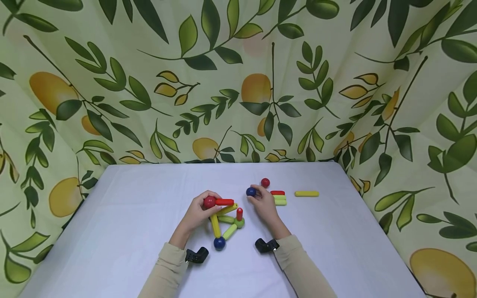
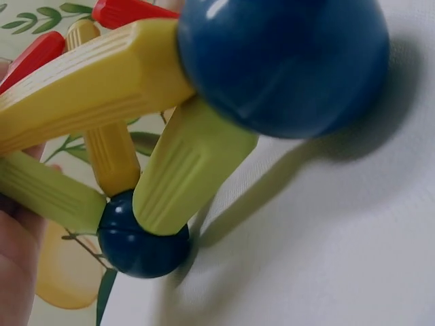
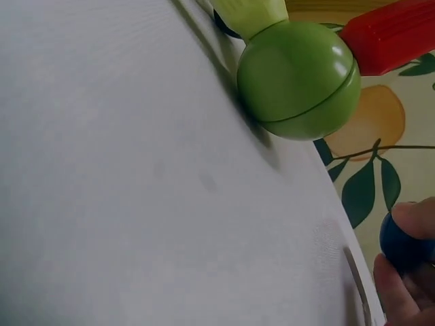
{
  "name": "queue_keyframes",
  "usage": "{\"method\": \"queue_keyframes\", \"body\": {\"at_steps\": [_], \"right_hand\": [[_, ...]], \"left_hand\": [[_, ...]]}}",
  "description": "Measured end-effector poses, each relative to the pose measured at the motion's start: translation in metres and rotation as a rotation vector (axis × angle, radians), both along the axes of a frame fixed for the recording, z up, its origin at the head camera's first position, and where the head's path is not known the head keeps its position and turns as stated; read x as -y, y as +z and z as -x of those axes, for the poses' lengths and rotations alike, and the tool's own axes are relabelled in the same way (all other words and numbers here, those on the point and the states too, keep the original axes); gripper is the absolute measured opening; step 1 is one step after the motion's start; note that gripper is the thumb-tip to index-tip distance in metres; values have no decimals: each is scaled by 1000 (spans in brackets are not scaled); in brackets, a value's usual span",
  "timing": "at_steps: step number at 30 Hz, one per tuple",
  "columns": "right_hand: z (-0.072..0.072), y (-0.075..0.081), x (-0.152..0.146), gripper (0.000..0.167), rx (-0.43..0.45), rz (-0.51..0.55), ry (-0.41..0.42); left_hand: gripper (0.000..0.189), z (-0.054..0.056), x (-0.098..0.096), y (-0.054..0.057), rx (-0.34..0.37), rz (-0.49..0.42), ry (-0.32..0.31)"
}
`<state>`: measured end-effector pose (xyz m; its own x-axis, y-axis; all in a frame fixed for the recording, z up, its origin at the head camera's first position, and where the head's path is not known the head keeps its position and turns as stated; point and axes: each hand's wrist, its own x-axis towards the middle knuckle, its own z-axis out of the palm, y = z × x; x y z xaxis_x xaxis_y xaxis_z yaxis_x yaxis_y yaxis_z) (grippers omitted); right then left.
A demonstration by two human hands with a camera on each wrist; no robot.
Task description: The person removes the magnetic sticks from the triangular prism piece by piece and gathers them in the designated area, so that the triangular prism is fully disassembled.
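My left hand (image 1: 195, 213) holds a structure of building sticks and balls at its red ball (image 1: 209, 202), from which a red stick (image 1: 225, 202) points right. A yellow stick (image 1: 215, 225) slopes down to a blue ball (image 1: 219, 243) on the table. Light green sticks (image 1: 230, 232) link the base to a green ball (image 3: 299, 81), which carries an upright red stick (image 1: 239, 214). Another blue ball (image 2: 143, 238) joins sticks in the left wrist view. Right of the structure, my right hand (image 1: 265, 209) pinches a loose blue ball (image 1: 251, 191) between thumb and fingers.
Behind the right hand lies a red ball (image 1: 265, 183). Beside that hand are a short red stick (image 1: 277, 193) and light green sticks (image 1: 280, 203). A yellow stick (image 1: 307, 193) lies farther right on the white-covered table (image 1: 335, 248). A leaf-patterned curtain (image 1: 223, 82) hangs behind.
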<state>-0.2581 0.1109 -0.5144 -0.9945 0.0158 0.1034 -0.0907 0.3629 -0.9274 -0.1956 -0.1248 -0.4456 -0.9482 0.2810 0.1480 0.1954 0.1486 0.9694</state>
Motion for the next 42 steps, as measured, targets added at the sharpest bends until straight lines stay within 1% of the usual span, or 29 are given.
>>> {"method": "queue_keyframes", "body": {"at_steps": [5, 7, 9, 12, 17, 22, 28, 34, 38, 42], "right_hand": [[14, -2, 6, 45, 28, -85, -39], [19, -2, 8, 45, 31, -110, -48], [23, -1, 10, 45, 32, -136, -58], [27, 2, 12, 44, 21, -183, -69], [30, 4, 12, 45, 26, -260, -75], [30, 4, 13, 47, 41, -313, -73], [28, 6, 14, 49, -7, -354, -64], [18, 15, 11, 51, -64, -397, -56], [7, 24, 8, 52, -63, -365, -67], [-6, 30, 5, 53, -53, -294, -70]], "left_hand": [[30, 3, 6, -6, -41, -24, -68], [32, 7, 9, -13, -32, -35, -91], [33, 11, 12, -20, -25, -40, -100], [36, 16, 16, -29, -15, -41, -98], [37, 17, 19, -33, -36, -42, -105], [39, 16, 19, -32, -31, -46, -107], [37, 16, 20, -31, -15, -46, -92], [38, 16, 21, -30, 23, -32, -87], [40, 16, 21, -30, 33, -42, -93], [39, 16, 21, -30, 34, -44, -94]]}}
